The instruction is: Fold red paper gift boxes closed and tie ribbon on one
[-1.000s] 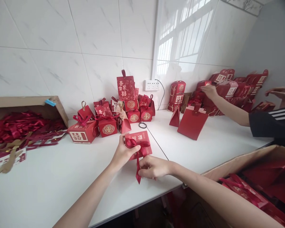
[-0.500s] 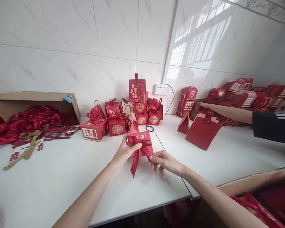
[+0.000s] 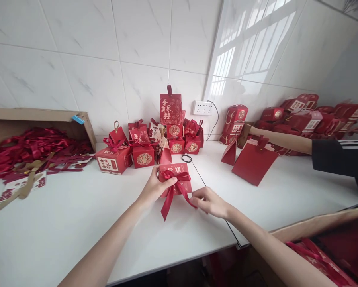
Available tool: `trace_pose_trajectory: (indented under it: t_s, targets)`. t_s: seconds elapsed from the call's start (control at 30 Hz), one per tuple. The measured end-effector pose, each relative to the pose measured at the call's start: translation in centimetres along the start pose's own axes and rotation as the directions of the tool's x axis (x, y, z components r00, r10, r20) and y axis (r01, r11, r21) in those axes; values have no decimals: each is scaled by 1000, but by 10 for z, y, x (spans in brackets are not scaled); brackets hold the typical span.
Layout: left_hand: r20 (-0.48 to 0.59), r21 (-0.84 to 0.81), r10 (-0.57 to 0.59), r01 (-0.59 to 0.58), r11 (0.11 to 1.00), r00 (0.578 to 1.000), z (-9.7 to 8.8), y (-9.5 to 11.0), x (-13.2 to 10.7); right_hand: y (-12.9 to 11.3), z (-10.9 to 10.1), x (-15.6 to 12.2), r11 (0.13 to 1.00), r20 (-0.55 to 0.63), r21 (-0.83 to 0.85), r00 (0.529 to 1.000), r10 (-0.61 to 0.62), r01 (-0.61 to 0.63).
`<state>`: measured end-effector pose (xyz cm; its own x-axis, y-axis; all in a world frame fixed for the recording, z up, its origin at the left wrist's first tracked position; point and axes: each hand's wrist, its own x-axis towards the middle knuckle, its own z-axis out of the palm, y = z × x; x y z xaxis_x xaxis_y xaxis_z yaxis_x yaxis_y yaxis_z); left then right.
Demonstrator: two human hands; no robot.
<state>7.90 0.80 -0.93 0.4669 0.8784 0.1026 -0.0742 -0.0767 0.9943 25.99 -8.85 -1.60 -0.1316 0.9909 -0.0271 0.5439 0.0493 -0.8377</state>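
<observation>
A red gift box point(image 3: 167, 169) with gold lettering rests on the white table in front of me. Around it a red satin ribbon point(image 3: 167, 204) is tied in a bow, its left tail hanging loose towards me. My left hand point(image 3: 155, 186) grips the box's left side, the thumb pressing on the bow's knot. At the lower right, my right hand point(image 3: 210, 202) is closed, pinching the end of the right ribbon tail. Just behind the box stands a folded red tag piece point(image 3: 166, 156).
Finished-looking red boxes point(image 3: 143, 158) stand stacked along the tiled wall. A cardboard carton point(image 3: 87, 127) spills ribbons at left. To the right, a co-worker's arm point(image 3: 282, 134) reaches behind a large red box point(image 3: 253, 163). An open carton point(image 3: 313, 222) is at lower right.
My right hand has drawn the right ribbon tail slightly outward, and its fingers have curled in. The left hand keeps its hold on the box. The view has shifted a little.
</observation>
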Motion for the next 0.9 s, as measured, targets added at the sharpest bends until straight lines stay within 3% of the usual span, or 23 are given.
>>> trace_pose_trajectory:
  t_s: [0.07,0.13,0.23,0.33,0.57,0.7,0.9]
  targets:
    - [30,22,5,-5,1000,1000,0,1,-2,1,-1,0,992,-267,-57,956,-124,113]
    - [63,50,20,-24,998,998,2,0,-4,2,-1,2,974,-419,-74,880,-225,214]
    - [92,73,70,-77,994,993,7,-3,-7,2,1,6,938,-463,-38,826,-321,344]
    - [76,143,177,-187,972,981,11,-5,-9,3,2,9,935,-528,3,795,-299,354]
    - [22,339,404,-387,858,914,13,-7,-11,4,-1,10,949,-543,122,820,-181,290]
    - [3,346,420,-395,851,907,14,-6,-12,2,-1,10,953,-538,153,831,-143,263]
    - [-153,334,442,-374,865,884,17,-10,-11,1,-2,10,946,-517,184,845,-137,266]
